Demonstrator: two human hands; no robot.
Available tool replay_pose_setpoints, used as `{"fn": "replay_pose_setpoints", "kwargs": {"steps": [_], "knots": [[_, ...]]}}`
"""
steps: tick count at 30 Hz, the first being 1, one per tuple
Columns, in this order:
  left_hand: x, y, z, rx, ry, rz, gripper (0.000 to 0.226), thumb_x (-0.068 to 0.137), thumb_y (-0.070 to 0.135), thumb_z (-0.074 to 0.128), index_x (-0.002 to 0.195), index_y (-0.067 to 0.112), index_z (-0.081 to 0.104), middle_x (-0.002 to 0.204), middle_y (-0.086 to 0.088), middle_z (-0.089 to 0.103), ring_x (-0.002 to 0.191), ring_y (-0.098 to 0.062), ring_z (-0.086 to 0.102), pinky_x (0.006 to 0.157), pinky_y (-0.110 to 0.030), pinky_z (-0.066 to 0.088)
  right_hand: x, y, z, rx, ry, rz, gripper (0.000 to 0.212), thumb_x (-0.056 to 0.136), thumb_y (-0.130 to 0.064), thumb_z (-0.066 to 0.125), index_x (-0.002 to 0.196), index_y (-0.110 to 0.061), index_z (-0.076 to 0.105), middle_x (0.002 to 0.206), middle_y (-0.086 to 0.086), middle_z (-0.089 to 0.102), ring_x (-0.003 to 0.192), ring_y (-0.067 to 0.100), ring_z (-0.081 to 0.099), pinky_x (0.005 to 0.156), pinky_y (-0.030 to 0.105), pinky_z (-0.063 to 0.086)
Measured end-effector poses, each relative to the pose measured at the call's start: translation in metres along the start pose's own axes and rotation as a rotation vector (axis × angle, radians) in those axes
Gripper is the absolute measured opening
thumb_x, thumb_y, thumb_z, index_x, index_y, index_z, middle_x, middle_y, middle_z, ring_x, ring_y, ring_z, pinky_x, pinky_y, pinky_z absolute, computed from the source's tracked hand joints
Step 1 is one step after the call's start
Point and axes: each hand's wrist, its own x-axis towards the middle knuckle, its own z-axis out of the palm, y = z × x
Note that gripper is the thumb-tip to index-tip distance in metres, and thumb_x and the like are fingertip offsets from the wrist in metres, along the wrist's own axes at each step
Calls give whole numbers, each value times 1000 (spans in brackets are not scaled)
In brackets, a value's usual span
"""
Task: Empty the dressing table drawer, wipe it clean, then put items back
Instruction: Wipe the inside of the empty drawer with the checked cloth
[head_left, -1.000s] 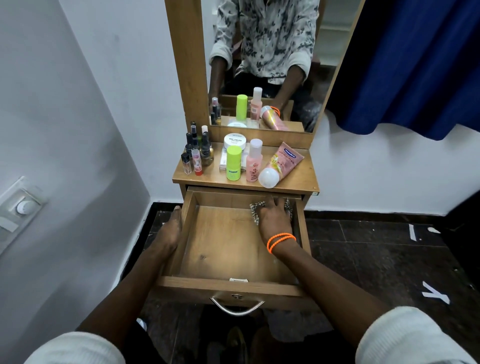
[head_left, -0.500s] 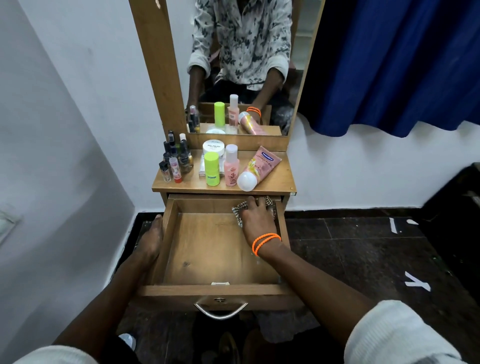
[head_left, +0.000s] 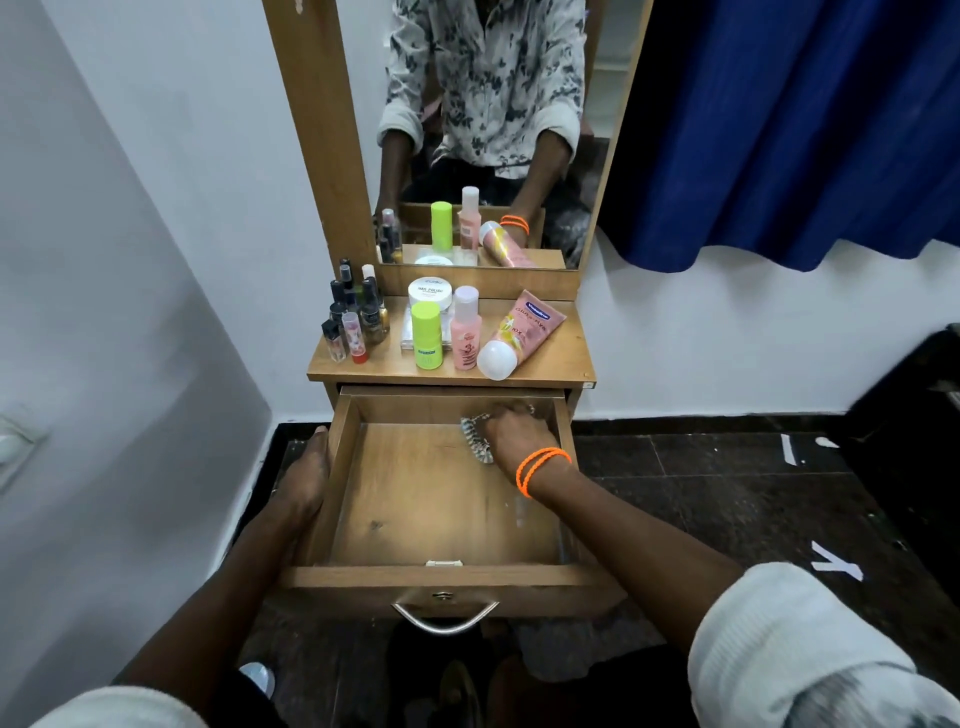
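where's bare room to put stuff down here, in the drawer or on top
The drawer floor is bare from its front wall back to the right hand, which presses a cloth in the back right corner. The tabletop is free only right of the pink tube; its left and middle are crowded with bottles.

Right hand covers most of the patterned cloth; only its left edge shows, so the grip on it cannot be read. Left hand lies along the outside of the drawer's left wall, fingertips hidden. Drawer's rear right corner is masked by the hand. Labels on the small dark bottles are too small to read. Both sleeves are cut by the bottom edge. Mirror reflection is cropped at the top.
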Motion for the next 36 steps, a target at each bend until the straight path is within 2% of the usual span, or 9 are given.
{"fn": "replay_pose_setpoints", "kwargs": {"steps": [3,8,15,18,21,24,27,30,36], "knots": [[0,-1,1,-2,-15,-20,43,109,48,30,98,28,67,96,-8,70,89,-25,64,73,-36,46,-2,7,7,-53,18,-16,38,97,-5,38,130,-12,55,123,19,53,119,43,48,82,52,56],[-2,0,0,-16,-8,-62,50,107,54,29,97,24,69,95,-11,69,88,-26,64,84,-40,47,-4,7,6,-39,-53,-32,46,98,-9,41,144,-18,40,131,22,47,127,46,41,91,51,53],[-1,1,-3,-22,-6,-107,53,104,58,32,96,24,71,100,-15,71,95,-33,66,93,-47,51,-40,-14,0,70,-139,-1,43,95,-4,42,136,-13,50,120,24,53,116,47,47,88,48,53],[5,-3,-7,-36,-11,-93,52,94,64,38,93,26,75,102,-16,74,98,-36,68,100,-55,52,-59,-15,-3,161,-39,41,44,91,1,42,132,-13,50,120,21,52,117,43,46,88,48,52],[9,-8,-8,-50,-8,-107,52,94,64,41,91,26,76,101,-16,75,99,-38,69,101,-58,52,-63,-12,-5,157,85,137,57,89,0,56,142,-9,39,135,24,49,131,43,40,99,46,49],[2,-3,-5,-54,1,-98,51,101,58,42,91,20,76,96,-16,75,96,-37,69,99,-56,53,-61,-13,-3,78,126,168,79,83,-6,72,149,-2,29,149,29,36,142,43,31,115,44,35],[2,-2,-6,-35,-11,-70,50,102,56,40,92,22,75,97,-15,75,96,-35,70,98,-56,54,-57,-10,-3,31,233,174,69,89,-4,62,149,1,29,151,30,34,143,44,28,118,48,29],[0,-3,-7,3,-30,-55,54,103,58,35,98,20,73,102,-16,74,98,-35,70,93,-51,56,-51,-6,-7,76,324,201,54,93,2,45,146,2,36,148,29,39,142,43,31,114,50,35],[-4,0,-4,25,-17,-20,52,107,53,30,100,19,70,103,-16,72,97,-33,67,84,-44,52,-36,-13,-9,64,266,238,51,98,0,39,149,3,31,151,28,36,143,43,29,113,45,38]]}}
